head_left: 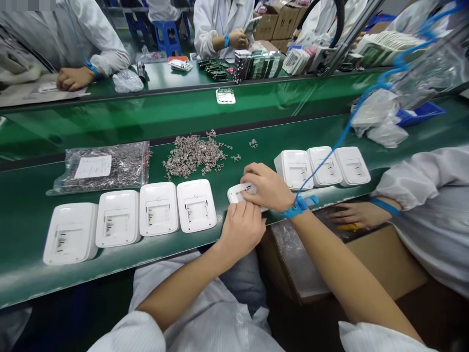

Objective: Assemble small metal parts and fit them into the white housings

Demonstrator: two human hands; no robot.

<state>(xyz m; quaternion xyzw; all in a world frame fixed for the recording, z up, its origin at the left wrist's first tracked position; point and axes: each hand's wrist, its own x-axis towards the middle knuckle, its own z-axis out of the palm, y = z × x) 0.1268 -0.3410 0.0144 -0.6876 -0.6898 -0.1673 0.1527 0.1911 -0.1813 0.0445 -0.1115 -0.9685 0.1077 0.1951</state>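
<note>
Our left hand (243, 228) and right hand (269, 188) grip a white plastic housing (233, 193); uneven pressure could tip it.

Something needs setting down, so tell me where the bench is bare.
Green bench shows bare left of the four-housing row and behind the three-housing row. It's crowded between: bagged parts, loose metal pieces, the left hand and right hand at a white piece.
</note>
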